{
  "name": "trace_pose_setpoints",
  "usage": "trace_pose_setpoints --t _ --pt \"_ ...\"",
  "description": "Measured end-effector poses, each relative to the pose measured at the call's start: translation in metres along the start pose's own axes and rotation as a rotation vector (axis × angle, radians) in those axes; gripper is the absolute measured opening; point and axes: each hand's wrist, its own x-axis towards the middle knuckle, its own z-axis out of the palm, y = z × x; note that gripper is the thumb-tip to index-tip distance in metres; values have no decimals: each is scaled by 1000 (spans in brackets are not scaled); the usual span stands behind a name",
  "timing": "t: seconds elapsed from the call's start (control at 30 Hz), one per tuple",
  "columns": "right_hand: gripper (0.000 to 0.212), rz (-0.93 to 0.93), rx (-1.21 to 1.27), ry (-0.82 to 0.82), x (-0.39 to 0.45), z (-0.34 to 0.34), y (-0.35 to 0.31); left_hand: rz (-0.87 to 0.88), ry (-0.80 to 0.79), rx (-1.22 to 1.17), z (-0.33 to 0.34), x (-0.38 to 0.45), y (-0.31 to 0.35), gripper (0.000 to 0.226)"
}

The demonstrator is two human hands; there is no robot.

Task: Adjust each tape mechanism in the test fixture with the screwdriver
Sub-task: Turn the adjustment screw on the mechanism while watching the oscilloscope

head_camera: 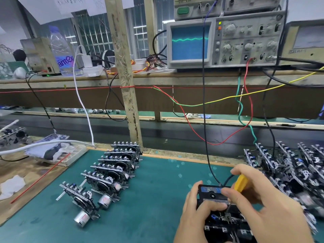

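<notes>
Green mat (149,190) lies bare mid-desk between a row of mechanisms (112,172) and the fixture (220,213) near the front edge. Left hand (194,213) grips the fixture; right hand (263,204) pinches the screwdriver (241,185), tilted, tip down-left.

Even, bright indoor light falls on the green-matted worktop (154,193), with only soft shadows under the hands. The wide lens bows the long wooden shelf (157,78) and stretches the far corners. The glowing blue oscilloscope screen (190,42) reads sharp, while the metal mechanisms piled at right (298,172) blur toward the near edge.
</notes>
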Motion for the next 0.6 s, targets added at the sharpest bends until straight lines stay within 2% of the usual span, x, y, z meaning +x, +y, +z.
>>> trace_pose_setpoints --t 0.03,0.13,0.17,0.33,0.4,0.5,0.6 --pt "27 44 65 -36 0 -1 0 5 -25 -8 0 0 -3 67" --pt "26 135 243 -116 5 -5 0 17 91 83 2 -7 8 41" --pt "26 136 294 -129 6 -7 2 27 103 125 3 -10 11 38" --pt "28 137 337 -165 10 -6 -4 38 147 95 5 -14 12 47" --pt "28 137 313 -146 10 -2 -3 29 155 88 7 -13 15 48" --pt "40 120 235 -107 10 3 3 72 179 85 9 -13 13 51" --pt "40 123 220 -94 10 2 4 64 186 108 10 -13 9 52"
